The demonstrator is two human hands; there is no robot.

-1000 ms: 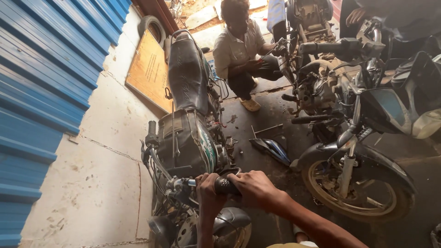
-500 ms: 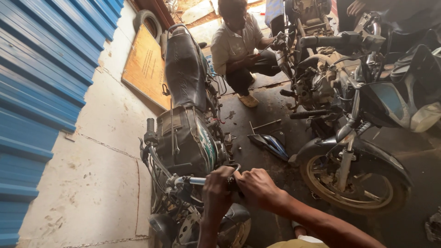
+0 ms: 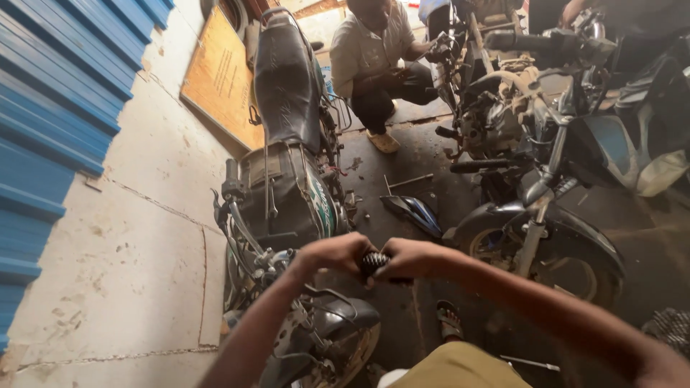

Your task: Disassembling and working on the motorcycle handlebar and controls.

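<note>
**Handlebar grip being held in both hands over dark motorcycle**

Blue corrugated shutter (image 3: 50, 122) is being seen along the left edge, with a pale concrete strip (image 3: 136, 273) running beside it. A dark motorcycle (image 3: 287, 187) is being kept close to that strip, its black seat (image 3: 286, 79) pointing away from the camera and its front end lying nearest, under the forearms. A second motorcycle (image 3: 546, 208) is being kept to the right, front wheel (image 3: 553, 266) turned toward the middle of the floor. A crouching person (image 3: 377, 61) in a light shirt is being seen at the far end, between the machines, hands at a third bike. A wooden board (image 3: 219, 79) is being leaned against the wall beside the seat. A small blue panel (image 3: 413, 212) is lying on the floor between the two nearer motorcycles.

The black ribbed grip (image 3: 374, 262) is being held at the right end of the dark motorcycle's handlebar, just above its front mudguard. The left hand (image 3: 338, 255) is being closed around the grip's inner end. The right hand (image 3: 413, 260) is being closed over its outer end, fingers curled; the two hands are almost touching. A sandalled foot (image 3: 449, 320) is being seen below them.
</note>
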